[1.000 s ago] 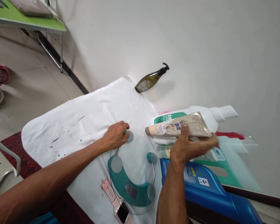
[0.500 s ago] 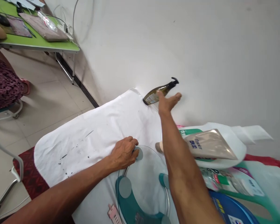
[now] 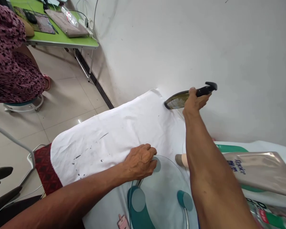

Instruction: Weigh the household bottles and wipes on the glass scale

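Observation:
My right hand is closed around the upper part of a dark green pump bottle, which leans by the wall at the cloth's far corner. Its black pump head points right. My left hand has its fingers curled on the far left edge of a round glass bathroom scale with teal parts. The scale rests on a white cloth, its near side cut off by the frame. A beige squeeze tube lies on a white bottle to the right, partly behind my right forearm.
A pink watch strap lies left of the scale. At lower right is a clear bottle with a green and red label. A seated person in patterned clothes is beside a green table. The wall rises behind the cloth.
My right hand has let go of the squeeze tube on the white bottle, reached toward the wall and closed on the pump bottle. The left hand has stayed on the scale. The view has shifted left.

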`<state>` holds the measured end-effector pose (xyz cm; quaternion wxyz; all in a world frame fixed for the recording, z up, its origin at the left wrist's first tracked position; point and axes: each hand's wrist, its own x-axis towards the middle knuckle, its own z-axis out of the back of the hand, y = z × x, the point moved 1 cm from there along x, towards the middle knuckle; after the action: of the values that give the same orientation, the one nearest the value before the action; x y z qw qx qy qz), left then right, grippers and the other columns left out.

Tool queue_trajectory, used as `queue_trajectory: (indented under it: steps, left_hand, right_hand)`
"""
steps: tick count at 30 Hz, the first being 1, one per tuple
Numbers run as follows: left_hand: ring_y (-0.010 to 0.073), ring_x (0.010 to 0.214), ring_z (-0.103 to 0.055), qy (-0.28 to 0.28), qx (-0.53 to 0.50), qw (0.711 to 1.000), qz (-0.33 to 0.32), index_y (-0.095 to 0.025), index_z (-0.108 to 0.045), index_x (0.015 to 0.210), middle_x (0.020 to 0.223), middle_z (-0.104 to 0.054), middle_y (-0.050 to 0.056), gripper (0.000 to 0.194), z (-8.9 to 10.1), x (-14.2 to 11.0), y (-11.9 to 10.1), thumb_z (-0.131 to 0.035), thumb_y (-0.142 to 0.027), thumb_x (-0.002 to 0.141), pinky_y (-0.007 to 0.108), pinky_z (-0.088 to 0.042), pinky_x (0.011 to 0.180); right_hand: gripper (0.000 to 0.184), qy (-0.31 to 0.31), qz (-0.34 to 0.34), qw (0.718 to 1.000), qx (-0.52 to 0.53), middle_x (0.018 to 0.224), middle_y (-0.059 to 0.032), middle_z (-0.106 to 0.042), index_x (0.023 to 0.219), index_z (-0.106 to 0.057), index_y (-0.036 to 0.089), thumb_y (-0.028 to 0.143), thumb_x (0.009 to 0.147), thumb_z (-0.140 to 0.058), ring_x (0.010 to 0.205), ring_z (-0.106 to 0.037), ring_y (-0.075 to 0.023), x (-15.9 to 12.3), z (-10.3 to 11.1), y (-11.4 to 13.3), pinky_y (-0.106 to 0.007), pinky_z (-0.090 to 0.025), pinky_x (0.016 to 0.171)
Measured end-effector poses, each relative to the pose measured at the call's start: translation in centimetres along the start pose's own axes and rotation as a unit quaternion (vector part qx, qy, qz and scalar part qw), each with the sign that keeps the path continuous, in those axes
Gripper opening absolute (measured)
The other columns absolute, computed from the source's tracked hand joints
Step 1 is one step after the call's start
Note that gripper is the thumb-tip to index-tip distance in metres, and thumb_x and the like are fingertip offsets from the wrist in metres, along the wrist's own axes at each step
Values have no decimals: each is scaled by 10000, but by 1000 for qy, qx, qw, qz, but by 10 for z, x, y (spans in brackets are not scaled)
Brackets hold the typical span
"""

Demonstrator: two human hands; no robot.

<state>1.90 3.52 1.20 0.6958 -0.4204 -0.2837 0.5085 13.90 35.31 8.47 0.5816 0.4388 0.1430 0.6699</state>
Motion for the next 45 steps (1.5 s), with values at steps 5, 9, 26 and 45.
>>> queue_trajectory:
  steps: [5, 9, 26, 45]
  left_hand:
    - [280, 1160, -692, -13, 17, 1000, -2, -180, -635, 1258, 1213, -713, 115, 260, 1, -2, 0, -530, -269, 1038, 400, -566, 987]
    - [268, 1142, -701, -20, 32, 999, -13, -178, -650, 1258, 1204, -718, 107, 255, 2, -3, 0, -551, -248, 1034, 380, -560, 986]
    - [272, 1069, -684, -51, 71, 996, -36, -168, -695, 1194, 1185, -729, 122, 240, 1, 0, 5, -582, -219, 989, 405, -527, 962]
    - [231, 954, -657, -76, 70, 993, -61, -179, -719, 1096, 1067, -735, 90, 194, -1, 5, 12, -613, -214, 937, 377, -501, 895]
  right_hand:
    - [204, -119, -75, 989, 45, 1342, -145, -613, 1127, -513, 236, 299, 964, -618, 1227, -548, -270, -48, 22, 24, -460, -406, 1134]
    - [198, -118, -11, 980, 161, 1051, -50, -665, 994, -545, 236, 263, 871, -699, 1009, -614, -197, -87, 68, 56, -423, -491, 1057]
    - [154, -52, -48, 985, 158, 926, -15, -756, 889, -762, 244, 382, 833, -802, 933, -710, -233, -340, 227, 126, -515, -550, 1019]
    - [493, -121, -36, 985, 118, 1232, -70, -705, 1222, -659, 282, 682, 935, -641, 1249, -680, -283, -401, 231, 66, -599, -484, 1155]
